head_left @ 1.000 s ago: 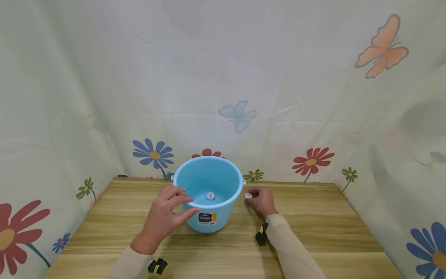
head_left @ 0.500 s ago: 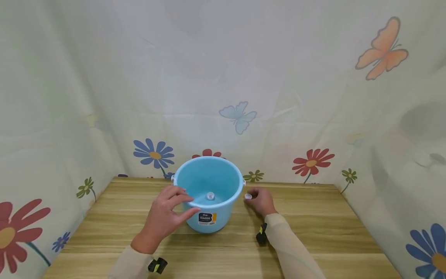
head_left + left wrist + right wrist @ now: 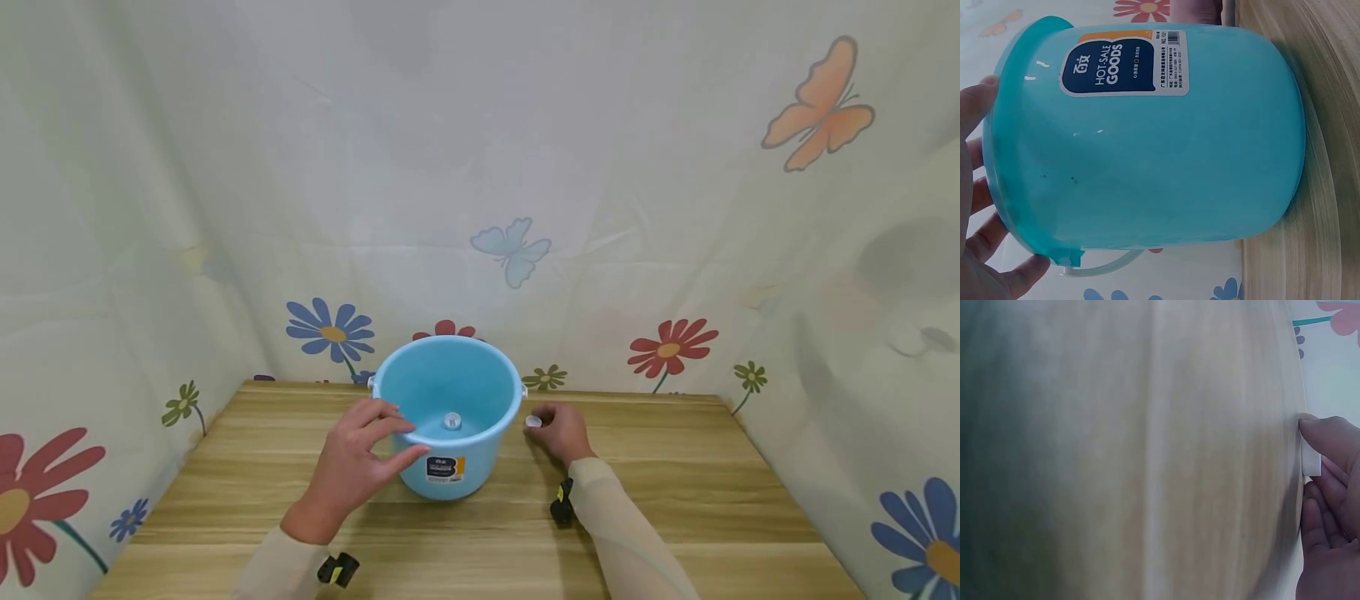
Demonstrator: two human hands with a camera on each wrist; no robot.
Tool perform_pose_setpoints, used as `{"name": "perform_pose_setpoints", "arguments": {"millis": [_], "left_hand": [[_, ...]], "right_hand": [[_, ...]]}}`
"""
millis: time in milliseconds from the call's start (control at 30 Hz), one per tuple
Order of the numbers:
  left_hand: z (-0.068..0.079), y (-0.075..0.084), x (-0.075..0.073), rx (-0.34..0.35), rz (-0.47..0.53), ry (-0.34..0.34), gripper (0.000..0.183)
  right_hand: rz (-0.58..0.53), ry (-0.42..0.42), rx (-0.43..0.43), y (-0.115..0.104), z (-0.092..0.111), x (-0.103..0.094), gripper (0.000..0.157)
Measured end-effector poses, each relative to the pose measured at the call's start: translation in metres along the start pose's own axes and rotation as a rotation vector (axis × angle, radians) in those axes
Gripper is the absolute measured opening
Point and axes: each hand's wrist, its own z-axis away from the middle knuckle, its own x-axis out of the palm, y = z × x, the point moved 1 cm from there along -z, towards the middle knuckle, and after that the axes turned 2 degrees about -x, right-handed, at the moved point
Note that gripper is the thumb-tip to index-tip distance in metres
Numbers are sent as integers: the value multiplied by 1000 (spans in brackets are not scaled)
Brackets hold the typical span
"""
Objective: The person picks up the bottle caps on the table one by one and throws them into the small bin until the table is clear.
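A light blue plastic bucket [image 3: 480, 460] stands upright on the wooden table, its label facing the person. My left hand [image 3: 351, 460] holds the bucket's near left rim, thumb on the outside and fingers over the edge. At the bottom inside lies a small white round piece [image 3: 452, 421]. To the right of the bucket, my right hand [image 3: 564, 435] pinches a similar small white round, cap-like piece [image 3: 533, 422] low at the tabletop. In the right wrist view, this white piece [image 3: 1312, 462] shows side-on between thumb and fingers.
The wooden table [image 3: 675, 483] ends at a pale curtain [image 3: 600, 167] printed with flowers and butterflies, which also closes off both sides. A white handle [image 3: 1107, 265] hangs from the bucket's rim behind it.
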Motion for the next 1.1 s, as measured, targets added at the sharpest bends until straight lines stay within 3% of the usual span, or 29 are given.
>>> {"name": "perform_pose_setpoints", "arguments": {"millis": [400,733,1100], "left_hand": [[0,0,-1,-8,2,-9,32],[-1,0,-1,-1,9,-9,31],[-1,-1,0,4,18,-7,30]], "right_hand": [[-50,-11,-1,-3,6,-4,23],[-66,-31,-36,9,4,-10,23],[-96,-44,-50,2,14,-23,21]]}}
